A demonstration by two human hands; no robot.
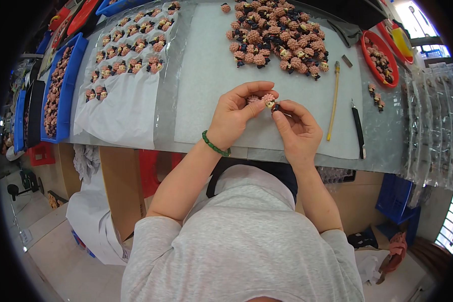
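My left hand (232,113), with a green bead bracelet (215,144) at its wrist, is closed at the front of the white work sheet (201,85). Between its fingertips and those of my right hand (301,132) is a small figurine (270,100) with knobbly pink hair and a dark body; both hands grip it. A second pink-haired figurine (252,99) shows inside the curl of my left fingers, partly hidden. Beyond the hands lies a big heap of similar figurines (277,35).
On the left, figurines stand in rows on white tissue (117,118), beside a blue tray (60,108) of more. To the right lie a yellow-handled brush (333,103), a black-handled knife (358,126), a red bowl (365,53) of figurines and clear plastic packaging (428,121).
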